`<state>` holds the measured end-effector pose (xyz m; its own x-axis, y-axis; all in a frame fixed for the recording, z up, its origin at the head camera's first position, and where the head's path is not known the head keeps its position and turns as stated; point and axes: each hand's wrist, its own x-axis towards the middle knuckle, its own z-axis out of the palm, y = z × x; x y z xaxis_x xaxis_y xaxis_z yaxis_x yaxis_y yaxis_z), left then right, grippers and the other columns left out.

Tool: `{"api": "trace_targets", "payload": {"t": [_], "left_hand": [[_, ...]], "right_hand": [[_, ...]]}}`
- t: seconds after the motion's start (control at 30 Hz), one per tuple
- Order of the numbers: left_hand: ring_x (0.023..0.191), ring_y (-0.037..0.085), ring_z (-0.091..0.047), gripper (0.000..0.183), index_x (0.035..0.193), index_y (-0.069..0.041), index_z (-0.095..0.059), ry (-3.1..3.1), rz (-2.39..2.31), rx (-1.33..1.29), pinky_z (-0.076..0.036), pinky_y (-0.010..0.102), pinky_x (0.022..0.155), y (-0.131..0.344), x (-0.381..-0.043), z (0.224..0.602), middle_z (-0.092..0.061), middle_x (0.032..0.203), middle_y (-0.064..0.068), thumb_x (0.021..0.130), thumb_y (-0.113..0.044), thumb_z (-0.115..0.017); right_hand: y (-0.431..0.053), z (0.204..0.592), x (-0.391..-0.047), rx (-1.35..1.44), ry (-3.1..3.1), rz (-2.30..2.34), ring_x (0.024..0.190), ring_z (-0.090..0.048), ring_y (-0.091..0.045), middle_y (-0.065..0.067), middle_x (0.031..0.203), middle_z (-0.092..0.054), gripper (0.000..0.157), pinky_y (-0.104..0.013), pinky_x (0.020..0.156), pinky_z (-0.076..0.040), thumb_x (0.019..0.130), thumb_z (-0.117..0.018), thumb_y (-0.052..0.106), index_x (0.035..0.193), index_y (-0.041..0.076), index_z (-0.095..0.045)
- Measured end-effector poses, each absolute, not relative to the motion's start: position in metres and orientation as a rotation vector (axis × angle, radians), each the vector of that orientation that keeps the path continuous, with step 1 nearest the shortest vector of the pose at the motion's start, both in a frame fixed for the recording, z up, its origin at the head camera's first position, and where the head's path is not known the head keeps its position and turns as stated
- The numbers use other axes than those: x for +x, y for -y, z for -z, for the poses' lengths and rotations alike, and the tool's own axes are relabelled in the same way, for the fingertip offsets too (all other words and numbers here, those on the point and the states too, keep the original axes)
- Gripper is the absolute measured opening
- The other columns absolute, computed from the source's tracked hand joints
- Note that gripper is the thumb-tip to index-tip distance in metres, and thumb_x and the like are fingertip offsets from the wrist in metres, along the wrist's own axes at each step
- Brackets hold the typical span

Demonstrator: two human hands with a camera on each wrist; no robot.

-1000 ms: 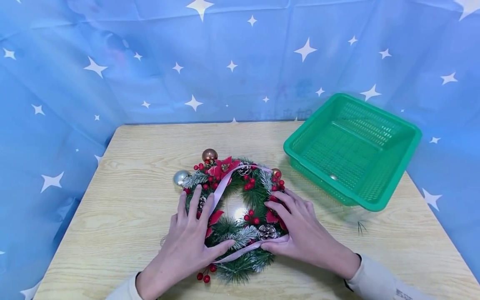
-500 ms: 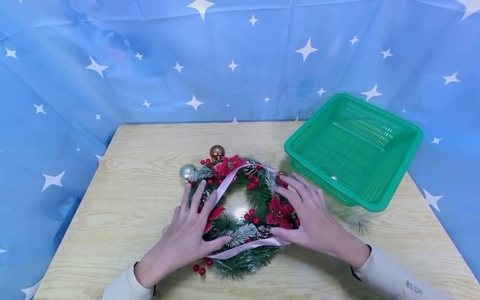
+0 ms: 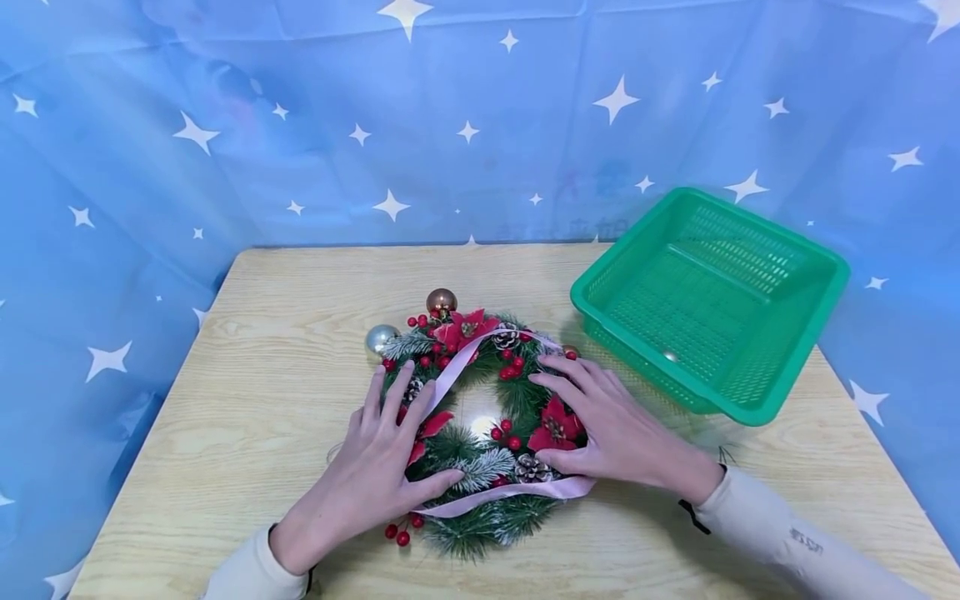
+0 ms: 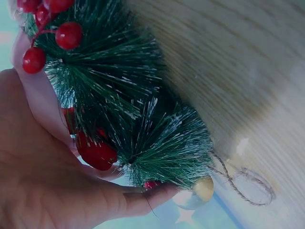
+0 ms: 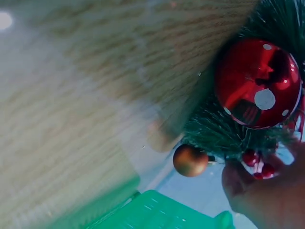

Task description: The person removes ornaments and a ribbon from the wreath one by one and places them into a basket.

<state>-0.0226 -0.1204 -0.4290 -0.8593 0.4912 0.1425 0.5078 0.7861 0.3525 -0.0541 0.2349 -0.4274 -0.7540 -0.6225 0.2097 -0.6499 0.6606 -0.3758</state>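
Christmas wreath (image 3: pixel 483 471) lay flat on the wooden counter (image 3: pixel 300 350), between both hands; roughly round, so no long axis. Left hand (image 3: pixel 375 467) rested at its 8-to-9 o'clock edge, right hand (image 3: pixel 611 429) at 3 o'clock; both touched it, neither nearer. Fingers (image 3: pixel 418 412) of both were spread, not closed round it. Green plastic basket (image 3: pixel 705 292) stood towards 2 o'clock.
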Motion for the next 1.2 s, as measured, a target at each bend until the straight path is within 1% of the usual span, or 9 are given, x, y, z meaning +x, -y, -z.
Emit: {"api": "trace_targets", "payload": {"t": [0.23, 0.37, 0.47, 0.7, 0.8, 0.9, 1.0, 1.1, 1.2], "left_hand": [[0.158, 0.06, -0.015, 0.11, 0.173, -0.015, -0.034, 2.944, 0.542, -0.73, -0.041, 0.081, 0.102, 0.119, -0.019, 0.427, -0.016, 0.18, 0.018, 0.093, -0.084, -0.063], [0.159, 0.059, -0.015, 0.11, 0.173, -0.016, -0.034, 2.942, 0.544, -0.71, -0.042, 0.081, 0.102, 0.117, -0.018, 0.426, -0.016, 0.181, 0.015, 0.093, -0.085, -0.062], [0.159, 0.057, -0.016, 0.109, 0.174, -0.019, -0.033, 2.941, 0.531, -0.693, -0.043, 0.08, 0.1, 0.118, -0.014, 0.426, -0.017, 0.181, 0.011, 0.092, -0.085, -0.062], [0.159, 0.056, -0.019, 0.113, 0.177, -0.031, -0.021, 2.914, 0.524, -0.716, -0.049, 0.076, 0.092, 0.116, -0.012, 0.426, -0.023, 0.179, 0.011, 0.089, -0.088, -0.062], [0.157, 0.058, -0.021, 0.114, 0.177, -0.031, -0.02, 2.914, 0.548, -0.735, -0.048, 0.078, 0.092, 0.113, -0.012, 0.427, -0.022, 0.179, 0.013, 0.088, -0.089, -0.063], [0.157, 0.059, -0.021, 0.115, 0.176, -0.028, -0.024, 2.916, 0.553, -0.755, -0.047, 0.079, 0.093, 0.112, -0.013, 0.429, -0.021, 0.179, 0.014, 0.087, -0.087, -0.066], [0.156, 0.059, -0.021, 0.114, 0.174, -0.023, -0.03, 2.907, 0.529, -0.784, -0.048, 0.077, 0.092, 0.112, -0.014, 0.432, -0.021, 0.179, 0.016, 0.087, -0.084, -0.07], [0.156, 0.06, -0.021, 0.114, 0.172, -0.019, -0.036, 2.887, 0.508, -0.812, -0.049, 0.076, 0.091, 0.114, -0.015, 0.434, -0.021, 0.179, 0.017, 0.085, -0.081, -0.075], [0.155, 0.061, -0.022, 0.114, 0.172, -0.017, -0.036, 2.869, 0.507, -0.831, -0.049, 0.077, 0.09, 0.115, -0.015, 0.436, -0.021, 0.179, 0.017, 0.085, -0.079, -0.077]], "right_hand": [[-0.231, 0.433, -0.045, 0.979, 2.812, -0.575, 0.146, -0.045, -0.038, -0.007, 0.172, -0.036, 0.09, -0.068, 0.105, -0.042, 0.092, -0.078, 0.065, 0.161, 0.013, -0.052], [-0.228, 0.433, -0.037, 0.912, 2.818, -0.56, 0.143, -0.047, -0.042, -0.008, 0.172, -0.037, 0.089, -0.069, 0.101, -0.042, 0.091, -0.078, 0.066, 0.159, 0.014, -0.054], [-0.225, 0.434, -0.032, 0.88, 2.827, -0.563, 0.142, -0.047, -0.043, -0.009, 0.171, -0.037, 0.089, -0.067, 0.099, -0.042, 0.091, -0.077, 0.067, 0.158, 0.014, -0.055], [-0.218, 0.433, -0.023, 0.807, 2.846, -0.539, 0.141, -0.048, -0.042, -0.009, 0.169, -0.039, 0.09, -0.062, 0.101, -0.041, 0.088, -0.079, 0.068, 0.157, 0.015, -0.056], [-0.218, 0.432, -0.021, 0.785, 2.852, -0.541, 0.141, -0.049, -0.043, -0.008, 0.169, -0.039, 0.089, -0.062, 0.101, -0.042, 0.088, -0.079, 0.068, 0.156, 0.016, -0.056], [-0.22, 0.431, -0.019, 0.776, 2.857, -0.574, 0.143, -0.047, -0.044, -0.007, 0.171, -0.037, 0.09, -0.063, 0.103, -0.04, 0.089, -0.08, 0.068, 0.158, 0.016, -0.055], [-0.225, 0.432, -0.018, 0.779, 2.851, -0.646, 0.147, -0.045, -0.041, -0.006, 0.172, -0.036, 0.091, -0.066, 0.106, -0.039, 0.09, -0.081, 0.066, 0.16, 0.016, -0.052], [-0.232, 0.432, -0.017, 0.783, 2.838, -0.719, 0.151, -0.043, -0.035, -0.003, 0.173, -0.035, 0.09, -0.071, 0.109, -0.039, 0.091, -0.082, 0.064, 0.162, 0.018, -0.051], [-0.241, 0.43, -0.016, 0.776, 2.821, -0.748, 0.152, -0.043, -0.03, -0.001, 0.174, -0.035, 0.091, -0.074, 0.108, -0.04, 0.09, -0.084, 0.061, 0.163, 0.019, -0.05]]}}
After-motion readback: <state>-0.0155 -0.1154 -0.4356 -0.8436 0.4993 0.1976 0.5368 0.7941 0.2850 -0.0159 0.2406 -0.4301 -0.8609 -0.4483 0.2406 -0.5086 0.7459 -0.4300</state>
